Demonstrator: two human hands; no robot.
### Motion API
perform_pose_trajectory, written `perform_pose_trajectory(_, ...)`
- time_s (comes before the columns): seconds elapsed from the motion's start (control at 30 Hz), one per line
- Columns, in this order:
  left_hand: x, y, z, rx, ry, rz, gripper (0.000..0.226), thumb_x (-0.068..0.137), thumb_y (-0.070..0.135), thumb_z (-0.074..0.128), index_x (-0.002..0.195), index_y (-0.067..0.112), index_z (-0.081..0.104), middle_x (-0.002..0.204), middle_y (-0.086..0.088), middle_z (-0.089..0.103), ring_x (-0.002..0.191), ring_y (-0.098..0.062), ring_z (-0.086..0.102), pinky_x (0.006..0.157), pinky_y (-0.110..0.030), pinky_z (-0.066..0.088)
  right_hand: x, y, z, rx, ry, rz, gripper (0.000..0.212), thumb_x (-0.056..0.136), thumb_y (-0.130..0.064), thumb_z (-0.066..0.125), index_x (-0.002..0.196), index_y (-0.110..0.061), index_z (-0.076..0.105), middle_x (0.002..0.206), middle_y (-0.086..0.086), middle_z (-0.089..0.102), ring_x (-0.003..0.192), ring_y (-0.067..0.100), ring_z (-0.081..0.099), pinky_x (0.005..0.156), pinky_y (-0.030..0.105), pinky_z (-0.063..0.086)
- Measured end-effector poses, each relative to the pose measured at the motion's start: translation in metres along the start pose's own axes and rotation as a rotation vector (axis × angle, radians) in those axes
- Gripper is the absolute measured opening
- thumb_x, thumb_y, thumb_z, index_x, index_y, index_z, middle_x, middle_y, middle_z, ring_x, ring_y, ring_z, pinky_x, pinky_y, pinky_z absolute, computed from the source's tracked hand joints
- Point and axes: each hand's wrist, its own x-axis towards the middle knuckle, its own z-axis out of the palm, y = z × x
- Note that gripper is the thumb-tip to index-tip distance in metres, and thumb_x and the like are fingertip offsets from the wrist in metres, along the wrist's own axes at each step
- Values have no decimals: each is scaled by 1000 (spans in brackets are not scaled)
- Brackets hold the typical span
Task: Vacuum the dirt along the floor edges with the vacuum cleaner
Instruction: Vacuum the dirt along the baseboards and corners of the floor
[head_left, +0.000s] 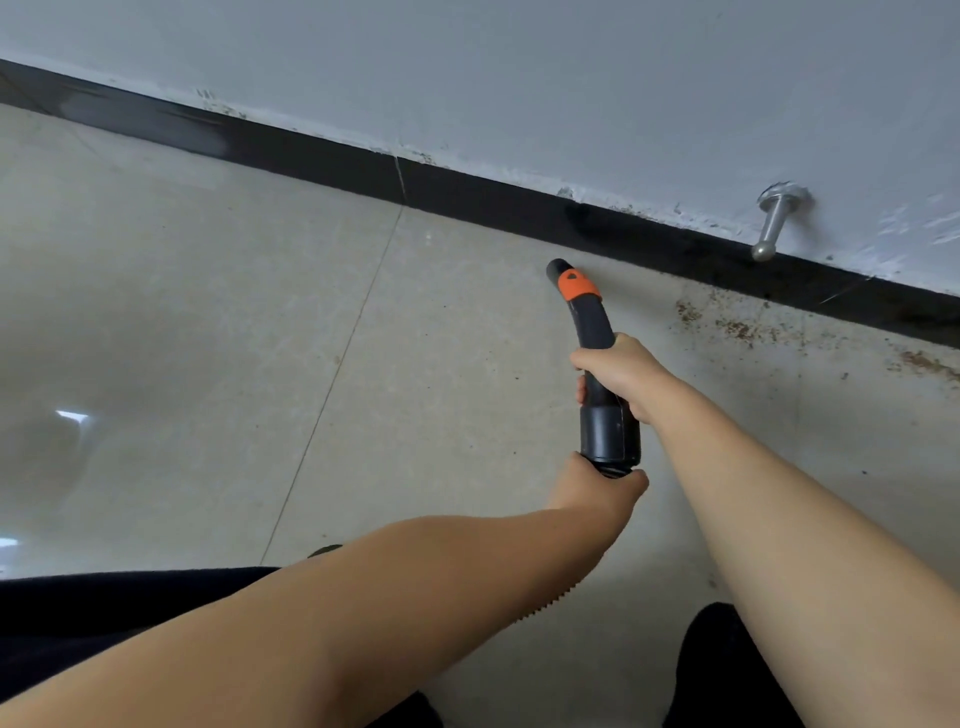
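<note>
metal doorstop (777, 220) on grey wall (519, 78), black skirting board (467, 195)

Soft, even daylight; white glare on the floor (72, 415) far left of the doorstop (774, 223); wide-angle bend at the edges

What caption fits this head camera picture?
Both hands grip the vacuum nozzle aimed at the black baseboard, brown dirt waiting to its right.

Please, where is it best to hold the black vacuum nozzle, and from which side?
Probably the straight black handle section of the vacuum nozzle, behind its orange collar, taken from the right, as the right hand does now. The left hand steadies the wider rear end.
</note>
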Motion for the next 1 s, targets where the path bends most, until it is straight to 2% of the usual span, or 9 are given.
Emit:
perform_pose_trajectory(0.13, 4, 1, -26, 5, 63, 27, 25, 78, 27, 62, 99, 20, 51, 75, -2, 55, 63, -20, 53, 57, -25, 44, 4, -13, 26, -9, -40, -44, 21, 79, -8, 55, 98, -10, 48, 53, 6, 61, 50, 21, 59, 67, 37, 53)
perform_pose_trajectory(0.27, 4, 1, -38, 21, 91, 50, 20, 78, 26, 63, 93, 20, 51, 75, -2, 56, 63, -20, 54, 57, -25, 44, 4, -18, 39, 23, -40, -47, 24, 80, -8, 56, 102, -9, 48, 56, 8, 61, 47, 20, 59, 62, 33, 53)
perform_pose_trajectory(0.37, -3, -6, -29, 56, 35, 43, 19, 79, 24, 62, 93, 19, 51, 73, -2, 55, 62, -20, 52, 56, -24, 42, -5, -4, 28, 27, 9, -17, 22, 79, -9, 55, 99, -10, 47, 53, 7, 61, 45, 20, 58, 61, 32, 53)
perform_pose_trajectory(0.5, -17, -15, -9, 147, -61, 46, 18, 76, 25, 62, 88, 20, 50, 74, -3, 55, 64, -21, 52, 60, -27, 42, -20, 26, 1, 97, 113, 37, 18, 78, -8, 53, 95, -10, 45, 51, 7, 59, 40, 19, 55, 52, 27, 49)
perform_pose_trajectory(0.63, -34, -27, 12, 148, -153, 42, 17, 76, 23, 62, 84, 19, 49, 71, -2, 51, 61, -19, 48, 57, -25, 39, -38, 52, -19, 120, 146, 72, 15, 79, -10, 54, 91, -13, 46, 46, 3, 60, 44, 19, 57, 58, 30, 52)
perform_pose_trajectory(0.73, -46, -38, 22, 210, -218, 51, 18, 75, 25, 62, 80, 22, 46, 67, 1, 49, 56, -15, 46, 53, -23, 37, -54, 76, -32, 197, 197, 113, 14, 79, -9, 54, 90, -13, 45, 45, 3, 59, 42, 18, 56, 56, 29, 51)
perform_pose_trajectory(0.83, -53, -46, 30, 279, -290, 49, 18, 76, 26, 63, 84, 23, 48, 70, 0, 52, 58, -15, 48, 55, -23, 39, -68, 101, -45, 325, 293, 166, 16, 79, -9, 55, 91, -12, 46, 52, 6, 60, 44, 19, 58, 57, 31, 54)
perform_pose_trajectory(0.93, -58, -48, 37, 346, -351, 52, 19, 77, 26, 64, 90, 21, 51, 74, -1, 54, 64, -18, 50, 58, -25, 41, -79, 119, -55, 426, 392, 198, 16, 80, -7, 56, 92, -10, 46, 59, 9, 58, 42, 19, 57, 51, 28, 51)
perform_pose_trajectory(1.0, -62, -50, 38, 365, -387, 44, 16, 78, 25, 64, 87, 22, 50, 73, -1, 53, 63, -18, 49, 58, -25, 40, -84, 126, -57, 451, 394, 209, 17, 80, -6, 56, 93, -9, 45, 58, 8, 57, 42, 19, 56, 51, 29, 50)
